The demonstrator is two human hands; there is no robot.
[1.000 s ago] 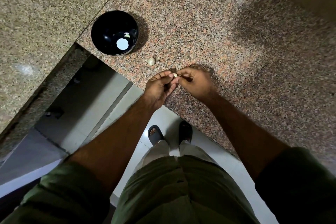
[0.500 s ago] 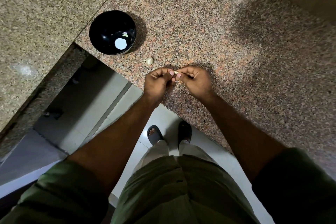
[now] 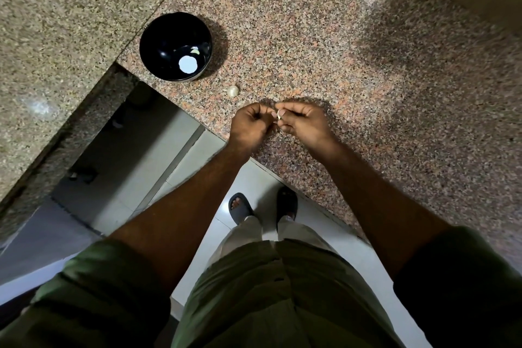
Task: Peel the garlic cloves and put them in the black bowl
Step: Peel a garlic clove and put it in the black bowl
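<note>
Granite, speckled pink and grey, forms the countertop (image 3: 353,70) over whose near edge both hands work. The right hand (image 3: 303,123) pinches a small pale garlic clove (image 3: 279,114) between thumb and curled fingers, keeping it raised off the stone so the skin can be picked at from the side. The left hand (image 3: 250,124) sits just beside it, fingers curled inward with the tips meeting the clove; whether it grips the clove itself or only a scrap of skin is too small to tell. Holding the clove between two hands like this looks like the peeling step in progress, one hand steadying while the other pulls.

A second garlic clove (image 3: 233,90) lies on the counter, a little farther away and to the left of the hands, within easy reach and probably waiting its turn. Farther left again stands the black bowl (image 3: 158,42), set near the counter's corner so that a short reach drops a finished clove in. Inside it a pale bit, perhaps a peeled clove, rests beside a bright round reflection. Peeling therefore seems partly done, with at least two cloves left outside the bowl.
</note>
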